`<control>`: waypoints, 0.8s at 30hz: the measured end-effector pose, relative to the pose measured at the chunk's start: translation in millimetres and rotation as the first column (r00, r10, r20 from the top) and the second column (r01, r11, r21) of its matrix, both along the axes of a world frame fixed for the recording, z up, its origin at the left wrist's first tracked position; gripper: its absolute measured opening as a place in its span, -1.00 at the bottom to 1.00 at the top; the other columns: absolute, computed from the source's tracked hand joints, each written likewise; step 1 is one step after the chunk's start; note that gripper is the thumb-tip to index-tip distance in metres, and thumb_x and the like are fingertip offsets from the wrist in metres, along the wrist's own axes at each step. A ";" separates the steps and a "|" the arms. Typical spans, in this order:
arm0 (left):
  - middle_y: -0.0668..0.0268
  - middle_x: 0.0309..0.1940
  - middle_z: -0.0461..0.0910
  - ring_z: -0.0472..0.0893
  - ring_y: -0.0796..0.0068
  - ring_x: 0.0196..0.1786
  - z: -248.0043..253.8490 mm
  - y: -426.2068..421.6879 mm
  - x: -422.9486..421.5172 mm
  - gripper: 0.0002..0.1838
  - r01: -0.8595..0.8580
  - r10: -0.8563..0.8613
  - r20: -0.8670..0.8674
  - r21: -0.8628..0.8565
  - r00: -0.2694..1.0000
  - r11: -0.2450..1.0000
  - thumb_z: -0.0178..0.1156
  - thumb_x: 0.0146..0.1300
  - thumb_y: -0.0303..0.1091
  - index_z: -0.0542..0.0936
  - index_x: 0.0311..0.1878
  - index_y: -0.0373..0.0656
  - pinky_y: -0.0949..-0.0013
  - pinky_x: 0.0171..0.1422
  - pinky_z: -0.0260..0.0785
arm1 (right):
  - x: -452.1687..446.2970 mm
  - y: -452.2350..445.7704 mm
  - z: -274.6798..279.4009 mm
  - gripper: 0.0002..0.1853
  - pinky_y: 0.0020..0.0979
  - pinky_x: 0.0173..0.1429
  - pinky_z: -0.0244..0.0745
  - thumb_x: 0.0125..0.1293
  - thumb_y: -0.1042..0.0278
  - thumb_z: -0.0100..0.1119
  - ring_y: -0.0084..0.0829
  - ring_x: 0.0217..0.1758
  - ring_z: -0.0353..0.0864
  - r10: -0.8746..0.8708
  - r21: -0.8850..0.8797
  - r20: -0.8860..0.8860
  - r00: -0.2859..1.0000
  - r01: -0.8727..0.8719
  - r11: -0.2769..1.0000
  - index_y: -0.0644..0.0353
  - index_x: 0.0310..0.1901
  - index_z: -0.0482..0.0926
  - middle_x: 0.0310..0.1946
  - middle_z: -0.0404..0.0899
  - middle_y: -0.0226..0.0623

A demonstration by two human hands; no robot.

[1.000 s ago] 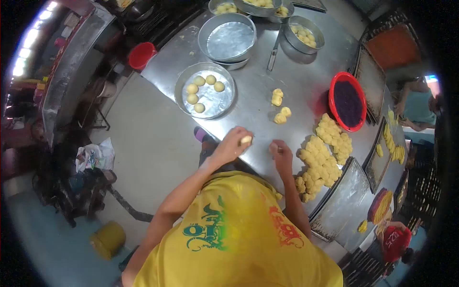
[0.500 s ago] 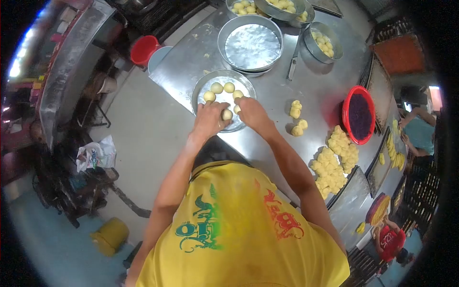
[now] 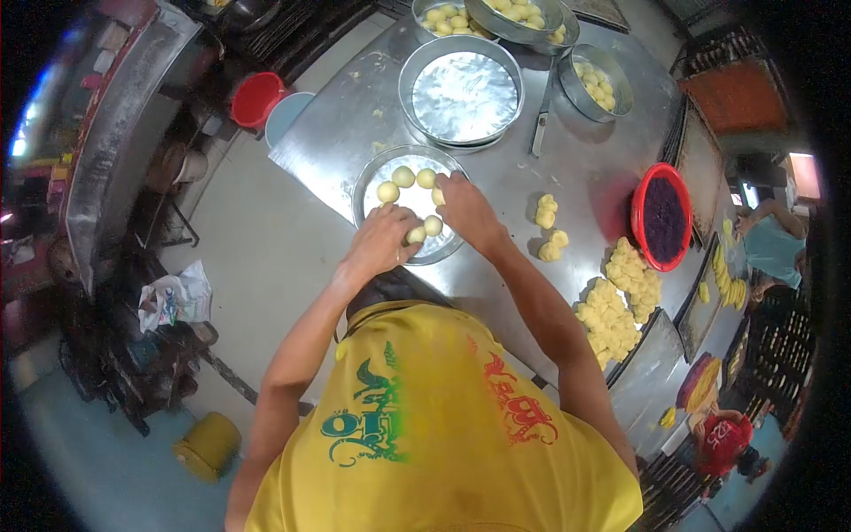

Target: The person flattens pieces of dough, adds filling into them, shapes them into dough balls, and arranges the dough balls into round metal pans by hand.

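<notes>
At the left, one yellow bucket (image 3: pixel 208 446) is seen on the floor, with one red bucket (image 3: pixel 256 99) and one pale blue bucket (image 3: pixel 285 120) placed beside the corner of the counter (image 3: pixel 505 173).

Next, at the near edge, one pan (image 3: pixel 410 199) is being filled. Six dough balls (image 3: pixel 403 176) can be counted in it, set in a loose ring; others may be hidden by the hands. The lower ball is pinched between the thumb and curled fingers of the left hand (image 3: pixel 383 239). The bent fingers of the right hand (image 3: pixel 465 210) are rested on a ball at the pan's right side; whether it is gripped cannot be told. The pan seems only partly filled.

Behind it, stacked pans (image 3: pixel 465 84) are seen, at least two. At the far side, balls are already held in four pans (image 3: pixel 623 87), partly overlapped.

Farther right, one flat-bladed tool (image 3: pixel 542 120) is laid down, and two small clumps (image 3: pixel 546 211) of dough are left unrounded. Beyond, more is left in two adjoining dough heaps (image 3: pixel 607 321), whose lumps cannot be counted. Last, one red bowl (image 3: pixel 636 220) is filled with a dark purple mass.
</notes>
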State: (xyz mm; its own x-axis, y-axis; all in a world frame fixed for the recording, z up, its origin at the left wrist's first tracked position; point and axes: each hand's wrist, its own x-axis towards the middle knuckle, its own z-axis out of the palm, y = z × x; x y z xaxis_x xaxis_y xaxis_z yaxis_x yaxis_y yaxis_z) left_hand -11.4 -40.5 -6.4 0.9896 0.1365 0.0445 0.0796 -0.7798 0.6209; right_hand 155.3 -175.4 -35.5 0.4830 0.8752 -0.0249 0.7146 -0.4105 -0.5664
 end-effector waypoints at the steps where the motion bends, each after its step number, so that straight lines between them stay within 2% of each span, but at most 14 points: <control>1: 0.18 -0.11 0.68 0.59 0.05 0.07 1.1 0.8 0.0 -0.69 0.019 -0.019 -0.032 0.004 0.999 1.000 0.41 0.10 -0.31 0.72 -0.06 -0.15 0.04 0.19 0.44 | -1.2 1.4 -5.2 -0.71 0.02 -0.03 0.58 0.21 0.57 0.26 0.16 -0.06 0.67 -0.003 0.004 -0.005 1.000 0.003 1.000 0.30 -0.02 0.55 -0.14 0.58 0.15; 5: 0.21 -0.13 0.69 0.60 0.08 0.03 2.5 -0.5 3.9 -0.74 0.037 -0.035 -0.072 0.022 0.997 0.999 0.39 0.11 -0.29 0.76 -0.12 -0.14 0.07 0.18 0.45 | -3.2 10.3 -9.4 -0.68 0.04 0.01 0.58 0.19 0.67 0.17 0.19 -0.03 0.65 -0.042 -0.027 0.000 0.999 0.042 0.999 0.32 0.00 0.51 -0.08 0.54 0.17; 10: 0.22 -0.14 0.69 0.62 0.11 0.03 -0.2 -1.4 3.6 -0.76 0.063 -0.056 -0.117 0.053 0.992 0.997 0.38 0.12 -0.24 0.79 -0.21 -0.16 0.10 0.20 0.45 | -5.7 13.6 13.1 -0.63 0.03 0.10 0.58 0.21 0.60 0.26 0.17 0.07 0.61 -0.060 -0.033 -0.055 0.997 0.058 0.998 0.30 0.06 0.47 -0.02 0.53 0.10; 11: 0.22 -0.13 0.69 0.61 0.10 0.04 -2.4 0.0 3.5 -0.75 0.070 -0.064 -0.121 0.045 0.991 0.997 0.38 0.12 -0.23 0.79 -0.19 -0.16 0.09 0.21 0.44 | -6.9 16.4 17.9 -0.62 0.02 0.11 0.58 0.21 0.59 0.29 0.16 0.09 0.60 -0.075 -0.023 -0.051 0.996 0.074 0.997 0.29 0.07 0.47 -0.01 0.53 0.08; 14: 0.20 -0.05 0.67 0.59 0.08 0.10 -4.3 1.8 0.6 -0.73 0.096 -0.092 -0.138 0.021 0.986 0.995 0.37 0.13 -0.24 0.79 -0.13 -0.15 0.08 0.25 0.43 | -12.1 23.8 11.6 -0.57 0.01 0.14 0.59 0.20 0.52 0.36 0.13 0.13 0.57 -0.040 0.031 0.124 0.992 0.036 0.999 0.27 0.09 0.46 0.02 0.52 0.05; 16: 0.16 0.05 0.64 0.57 0.06 0.16 4.0 1.4 0.4 -0.70 0.115 -0.112 -0.155 0.011 0.982 0.993 0.35 0.16 -0.27 0.78 -0.06 -0.15 0.07 0.27 0.42 | -6.6 29.7 -9.4 -0.65 -0.03 0.20 0.55 0.25 0.54 0.23 0.13 0.14 0.55 -0.019 0.068 0.096 0.995 0.013 0.998 0.27 0.08 0.47 0.01 0.53 0.09; 17: 0.14 0.07 0.62 0.56 0.05 0.16 0.4 0.3 0.4 -0.68 0.049 -0.052 -0.066 -0.058 0.996 0.997 0.32 0.18 -0.31 0.76 -0.01 -0.16 0.06 0.27 0.41 | -3.0 31.3 -20.3 -0.68 -0.05 0.23 0.53 0.28 0.54 0.17 0.13 0.15 0.54 -0.005 0.085 0.080 0.997 -0.002 0.996 0.27 0.07 0.47 0.00 0.53 0.11; 19: 0.08 0.11 0.57 0.53 0.03 0.15 -7.6 4.0 6.6 -0.64 -0.069 0.091 0.096 -0.209 0.991 0.975 0.26 0.22 -0.40 0.72 0.09 -0.18 0.03 0.29 0.39 | 6.8 25.4 -22.1 -0.68 -0.03 0.23 0.52 0.27 0.54 0.16 0.15 0.16 0.54 0.027 0.138 0.032 0.999 -0.031 0.990 0.29 0.07 0.48 0.00 0.53 0.10; 20: -0.02 0.11 0.53 0.52 -0.10 0.17 -8.8 12.6 9.5 -0.61 -0.126 0.149 0.138 -0.162 0.979 0.979 0.20 0.22 -0.49 0.65 0.14 -0.24 0.00 0.31 0.39 | 6.1 21.1 -23.5 -0.68 -0.02 0.24 0.52 0.27 0.54 0.15 0.16 0.16 0.53 0.046 0.161 0.004 0.999 -0.046 0.986 0.29 0.07 0.48 -0.01 0.53 0.10; 23: -0.10 0.06 0.54 0.51 -0.20 0.19 -27.9 28.1 18.2 -0.66 -0.330 0.334 0.184 -0.052 0.924 0.942 0.19 0.18 -0.54 0.64 0.06 -0.31 -0.03 0.32 0.40 | 0.0 13.5 3.5 -0.67 0.01 0.20 0.51 0.28 0.58 0.11 0.17 0.16 0.54 -0.024 0.078 0.084 0.996 0.017 0.997 0.30 0.10 0.49 -0.02 0.54 0.09; 24: -0.17 0.07 0.53 0.52 -0.26 0.19 -37.9 37.3 21.2 -0.65 -0.209 0.211 -0.049 0.046 0.976 0.977 0.18 0.17 -0.57 0.60 0.06 -0.32 -0.07 0.33 0.41 | 2.0 14.7 -5.3 -0.58 0.02 0.18 0.51 0.24 0.64 0.11 0.16 0.15 0.53 -0.024 0.098 0.053 0.998 0.019 0.995 0.30 0.16 0.50 -0.02 0.53 0.10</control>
State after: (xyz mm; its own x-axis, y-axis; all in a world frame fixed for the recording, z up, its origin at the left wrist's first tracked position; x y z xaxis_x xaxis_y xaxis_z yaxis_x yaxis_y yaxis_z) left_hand 9.8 -3.2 -44.2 0.9403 0.3404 0.0021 0.2763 -0.7666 0.5796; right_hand 157.2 -160.6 -40.8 0.4999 0.8618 0.0866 0.7372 -0.3709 -0.5648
